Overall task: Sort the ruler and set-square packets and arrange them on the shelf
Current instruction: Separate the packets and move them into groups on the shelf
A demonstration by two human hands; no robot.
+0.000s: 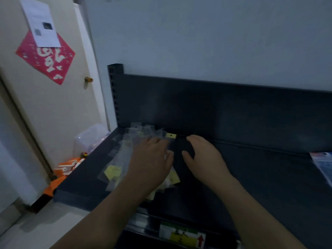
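1. Packets (115, 172) of clear plastic with yellow cards lie in a loose, overlapping pile on the left part of the dark shelf (251, 177), reaching from its near edge to the back panel.
2. The left hand (152, 159) lies flat on top of the pile, fingers fairly straight and slightly spread, gripping nothing.
3. The right hand (204, 157) is just right of the pile over bare shelf, fingers loosely bent, thumb out, holding nothing.
4. A blue and red packet (323, 164) lies at the far right edge, well apart from the pile.
5. A yellow label (181, 234) sits on the shelf's near front rail.
6. Left of the shelf are a clear plastic box (89, 139), orange packs (66, 169) on the floor, and a door (53, 114) bearing a red paper (48, 63) and a white sheet (40, 22).
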